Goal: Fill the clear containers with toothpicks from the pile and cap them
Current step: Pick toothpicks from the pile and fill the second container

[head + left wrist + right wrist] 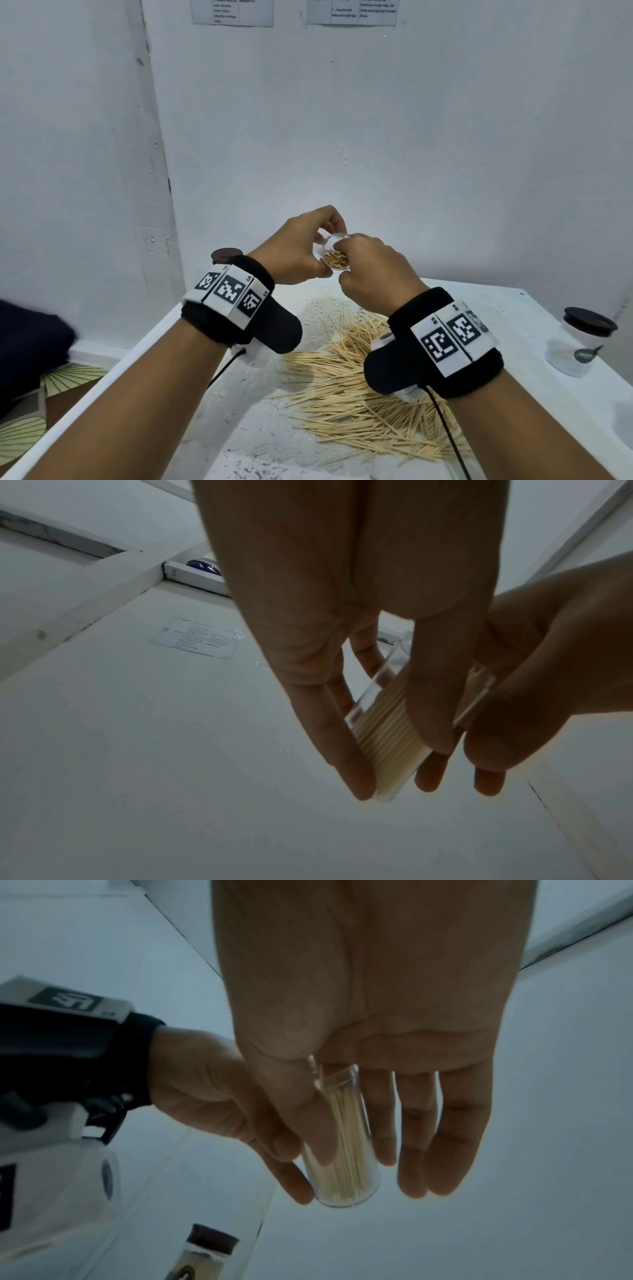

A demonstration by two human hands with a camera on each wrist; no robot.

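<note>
Both hands are raised above the table around one clear container (335,257). It is uncapped, its mouth faces me, and it is packed with toothpicks. My left hand (308,246) grips its body, fingers on one side (346,750) and thumb on the other. My right hand (358,255) meets it from the right, thumb (308,1123) against the container (346,1153) and fingers behind it. The toothpick pile (359,387) is spread on the white table below the wrists.
A capped container with a dark lid (582,342) stands at the table's right edge. Another dark-lidded container (205,1253) stands behind my left wrist, its lid (224,255) just showing. White walls close in the table (191,394) at back and left.
</note>
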